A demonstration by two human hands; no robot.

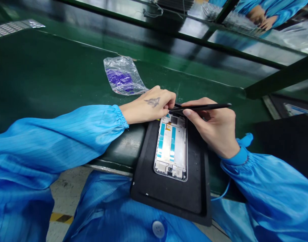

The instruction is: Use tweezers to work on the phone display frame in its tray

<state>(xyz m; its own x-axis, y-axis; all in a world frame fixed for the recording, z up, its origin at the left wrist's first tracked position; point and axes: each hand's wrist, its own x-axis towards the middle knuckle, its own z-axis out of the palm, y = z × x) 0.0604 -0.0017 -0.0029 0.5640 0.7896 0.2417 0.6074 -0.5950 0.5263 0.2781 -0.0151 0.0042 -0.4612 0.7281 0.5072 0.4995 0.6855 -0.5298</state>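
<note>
"Black tray (169, 198) on the green bench (68, 74), near end jutting past the edge. Why so close?"

"Probably for a view straight down, without stretching."

"And the phone frame (167, 146)?"

"Lying flat on the tray, inner side up, far end right at the fingertips. Raised rim along the tray's sides, likely useful against sliding off."

"Right hand (216, 124)?"

"Closed around black tweezers (212, 107), pinched between thumb and fingers, laid low, working end towards the frame's far end. Presumably for fine control at close quarters."

"Left hand (152, 103)?"

"Fingers curled in, tips bunched by the frame's far left corner, just beside the tweezers' working end. Perhaps for steadying there. Pinching something small? Impossible to tell, with knuckles in the way."

"Clear bag (136, 72) with purple contents (120, 78)?"

"On the bench, just beyond the left hand. Possibly set there for easy reach, yet to the left of the tweezers."

"Farther off?"

"Co-worker's hands (261, 18), far right, beyond the green rail (194, 42)."
</note>
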